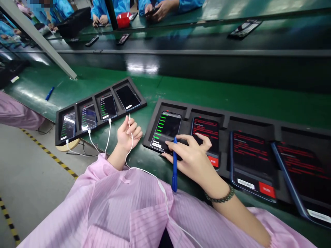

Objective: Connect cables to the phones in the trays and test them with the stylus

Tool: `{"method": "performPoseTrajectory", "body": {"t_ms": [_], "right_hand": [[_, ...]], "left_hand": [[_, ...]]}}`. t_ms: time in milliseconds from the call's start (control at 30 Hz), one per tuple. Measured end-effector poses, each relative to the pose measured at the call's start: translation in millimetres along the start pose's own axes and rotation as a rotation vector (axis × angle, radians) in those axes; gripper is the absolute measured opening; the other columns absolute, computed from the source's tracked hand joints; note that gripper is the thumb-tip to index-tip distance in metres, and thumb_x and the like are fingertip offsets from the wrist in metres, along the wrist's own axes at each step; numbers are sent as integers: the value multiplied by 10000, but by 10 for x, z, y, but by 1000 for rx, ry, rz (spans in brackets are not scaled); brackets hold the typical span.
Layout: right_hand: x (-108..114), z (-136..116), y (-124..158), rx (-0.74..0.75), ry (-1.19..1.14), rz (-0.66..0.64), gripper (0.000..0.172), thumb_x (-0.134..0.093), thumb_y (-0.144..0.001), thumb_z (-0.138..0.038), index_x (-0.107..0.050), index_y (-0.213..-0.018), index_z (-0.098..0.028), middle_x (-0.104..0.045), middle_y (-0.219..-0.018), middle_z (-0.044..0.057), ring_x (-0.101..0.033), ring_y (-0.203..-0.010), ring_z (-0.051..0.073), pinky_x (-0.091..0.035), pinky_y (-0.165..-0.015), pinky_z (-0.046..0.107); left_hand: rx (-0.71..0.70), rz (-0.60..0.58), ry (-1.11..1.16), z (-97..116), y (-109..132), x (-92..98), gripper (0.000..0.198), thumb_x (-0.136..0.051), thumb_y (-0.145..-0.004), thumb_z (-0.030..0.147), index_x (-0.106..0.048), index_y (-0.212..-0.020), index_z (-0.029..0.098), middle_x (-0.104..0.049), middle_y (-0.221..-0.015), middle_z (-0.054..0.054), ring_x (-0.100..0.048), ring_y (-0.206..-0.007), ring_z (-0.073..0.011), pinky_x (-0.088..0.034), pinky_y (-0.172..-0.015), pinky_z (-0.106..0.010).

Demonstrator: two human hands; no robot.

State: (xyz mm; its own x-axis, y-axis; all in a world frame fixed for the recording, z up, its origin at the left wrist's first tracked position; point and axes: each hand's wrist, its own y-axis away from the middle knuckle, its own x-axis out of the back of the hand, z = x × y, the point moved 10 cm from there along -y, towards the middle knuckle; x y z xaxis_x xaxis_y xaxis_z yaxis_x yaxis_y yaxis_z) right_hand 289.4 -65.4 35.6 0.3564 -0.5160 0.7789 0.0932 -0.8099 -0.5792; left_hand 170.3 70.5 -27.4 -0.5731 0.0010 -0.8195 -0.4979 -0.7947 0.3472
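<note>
Clock positions as I see them, taken from the hand named.

Right hand (192, 151): half curled, has a blue pen (174, 168) held upright between the fingers. Fingertips are at the lower right corner of the green-text phone (169, 125), at 10 o'clock in the end slot of the right tray (235, 121). Can't tell if they're pressing the glass. Nearest red-text phone (204, 125) is at 2 o'clock, partly behind my fingers. Two more red-text units, the third phone (249, 156) and fourth phone (301, 167), both around 3 o'clock, one per slot.

Left hand (129, 132): loosely closed, thumb and fingers on a white cable (131, 137), plug end pointing up to 12. Dark-screen phone (127, 96) is at 12 too, in the end slot of the left tray (131, 82); plug sits apart from it. The other three phones in that tray, 9 to 11 o'clock, each have a lead (109, 131) at the bottom edge.

Spare pen (49, 93) on the green bench (181, 84), towards 10. Co-worker's hands (165, 10) across the bench, nearly 12 from my right.
</note>
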Motion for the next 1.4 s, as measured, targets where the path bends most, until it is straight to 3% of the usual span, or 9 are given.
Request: {"method": "performPoseTrajectory", "body": {"t_ms": [333, 567, 767, 900, 967, 1100, 1300, 1400], "right_hand": [[-28, -7, -4, -19, 41, -55, 157, -558, -958, -312, -687, -930, -227, -751, -827, 17, -607, -1005, 232, -177, -1005, 446], [-33, -38, 11, 11, 9, -59, 160, -586, -948, -335, -684, -862, -243, -712, -731, -6, -613, -955, 207, -191, -994, 436], [-26, -47, -9, 0, 57, -53, 191, -554, -965, -373, -660, -949, -215, -759, -938, 37, -582, -1050, 250, -177, -998, 448], [43, -113, -20, 47, 7, 3, 125, -588, -952, -282, -658, -868, -221, -730, -744, -16, -602, -1008, 211, -189, -998, 425], [56, -134, -22, 63, 5, 10, 124, -603, -943, -272, -659, -841, -229, -736, -760, -23, -608, -1007, 206, -196, -988, 419], [22, -86, -21, 21, 58, -16, 136, -583, -947, -309, -673, -883, -229, -763, -930, 17, -599, -1055, 240, -186, -997, 452], [-42, -16, 14, -31, 65, -51, 163, -544, -959, -312, -685, -951, -231, -745, -810, 21, -591, -1074, 258, -173, -1018, 479], [-31, 75, 18, -103, 130, -66, 254, -525, -955, -413, -674, -989, -209, -751, -906, 75, -558, -1122, 315, -141, -1033, 527]], "left_hand": [[4, 28, -32, -7, 5, 49, 545, -190, -1062, 396, -404, -604, 191, -173, -394, 79, -158, -319, -82, -189, -363, -198], [-1, 50, -49, -5, 6, 56, 537, -224, -1062, 397, -400, -600, 188, -182, -390, 77, -184, -314, -78, -181, -372, -202], [3, 40, -45, -8, -1, 53, 546, -198, -1062, 400, -397, -599, 190, -172, -395, 77, -162, -325, -82, -188, -367, -199], [1, 31, -40, -8, -1, 42, 554, -176, -1062, 398, -391, -596, 191, -169, -393, 76, -169, -322, -83, -185, -366, -200], [4, 26, -33, -12, 3, 31, 561, -157, -1062, 396, -390, -595, 191, -173, -391, 75, -171, -319, -83, -185, -362, -199], [5, 21, -24, -14, 6, 22, 564, -154, -1062, 399, -395, -596, 191, -177, -390, 76, -173, -317, -82, -190, -363, -197], [-3, 26, -30, -5, 3, 25, 548, -183, -1063, 387, -394, -597, 192, -188, -389, 76, -192, -314, -81, -187, -370, -200], [3, 19, -24, -10, 1, 16, 564, -155, -1063, 397, -395, -596, 192, -192, -384, 77, -197, -307, -78, -182, -369, -201]]}}
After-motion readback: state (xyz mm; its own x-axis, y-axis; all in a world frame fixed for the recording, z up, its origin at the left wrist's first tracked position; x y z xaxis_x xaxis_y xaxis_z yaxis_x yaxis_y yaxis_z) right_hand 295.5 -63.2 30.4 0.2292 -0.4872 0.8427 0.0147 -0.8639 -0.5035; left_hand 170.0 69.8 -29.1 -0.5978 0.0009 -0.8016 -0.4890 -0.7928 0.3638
